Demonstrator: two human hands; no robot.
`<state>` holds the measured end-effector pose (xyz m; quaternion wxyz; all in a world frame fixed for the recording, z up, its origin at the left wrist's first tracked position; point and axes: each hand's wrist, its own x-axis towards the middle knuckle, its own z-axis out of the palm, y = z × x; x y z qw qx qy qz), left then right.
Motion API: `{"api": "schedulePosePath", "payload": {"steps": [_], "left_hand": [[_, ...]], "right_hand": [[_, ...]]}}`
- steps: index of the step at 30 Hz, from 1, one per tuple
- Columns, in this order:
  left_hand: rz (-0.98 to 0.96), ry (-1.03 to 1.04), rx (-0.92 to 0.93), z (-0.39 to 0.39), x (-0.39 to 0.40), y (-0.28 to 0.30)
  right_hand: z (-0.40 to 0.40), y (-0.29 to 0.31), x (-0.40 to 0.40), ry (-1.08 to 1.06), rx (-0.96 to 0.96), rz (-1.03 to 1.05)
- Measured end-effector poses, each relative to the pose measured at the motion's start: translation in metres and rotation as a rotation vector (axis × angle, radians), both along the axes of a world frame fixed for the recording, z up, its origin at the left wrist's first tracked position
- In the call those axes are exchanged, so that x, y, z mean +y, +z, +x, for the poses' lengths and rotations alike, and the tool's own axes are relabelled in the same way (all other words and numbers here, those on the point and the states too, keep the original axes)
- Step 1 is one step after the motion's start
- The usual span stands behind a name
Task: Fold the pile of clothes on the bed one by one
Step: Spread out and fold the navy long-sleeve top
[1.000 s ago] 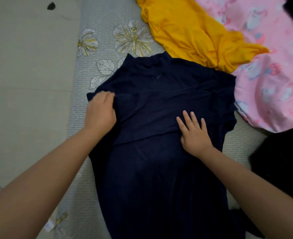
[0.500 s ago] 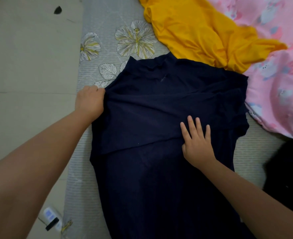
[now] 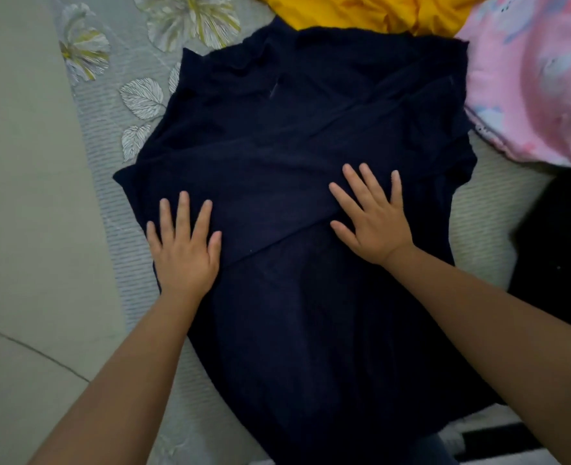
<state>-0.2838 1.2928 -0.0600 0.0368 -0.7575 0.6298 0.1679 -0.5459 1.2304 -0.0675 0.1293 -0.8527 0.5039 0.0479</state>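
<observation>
Where the floral bed sheet (image 3: 116, 182) meets the floor on the left, a navy garment (image 3: 311, 313) lies spread flat, sleeves folded across. Left hand (image 3: 185, 253) and right hand (image 3: 374, 223): both flat, fingers splayed, pressing it. Far: yellow cloth (image 3: 361, 10). Far right: pink cloth (image 3: 529, 82).

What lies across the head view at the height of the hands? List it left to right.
Beige floor → grey flower-printed bed sheet → left hand, flat on the dark navy garment → right hand, also flat on it → black cloth at the right edge.
</observation>
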Motion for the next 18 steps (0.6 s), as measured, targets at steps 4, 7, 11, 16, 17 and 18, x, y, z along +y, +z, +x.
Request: {"api": "schedulePosePath", "payload": {"steps": [4,7,11,16,17,18], "left_hand": [[-0.019,-0.028,-0.015,0.009,0.001,-0.010],[-0.020,-0.022,-0.016,0.008,0.000,-0.009],[-0.014,-0.013,-0.001,0.010,0.001,-0.012],[-0.039,-0.024,-0.032,0.012,0.003,-0.016],[-0.044,-0.026,-0.035,0.012,0.004,-0.017],[-0.045,-0.029,-0.038,0.011,0.004,-0.018]], "right_hand": [[0.002,-0.001,-0.001,-0.015,0.028,-0.005],[0.003,0.001,-0.003,-0.015,0.027,0.015],[0.003,0.000,-0.002,-0.030,0.030,0.040],[0.003,-0.005,-0.001,-0.031,0.013,0.040],[0.002,-0.006,0.000,-0.028,0.012,0.029],[0.001,-0.007,0.001,-0.026,0.010,0.012]]}}
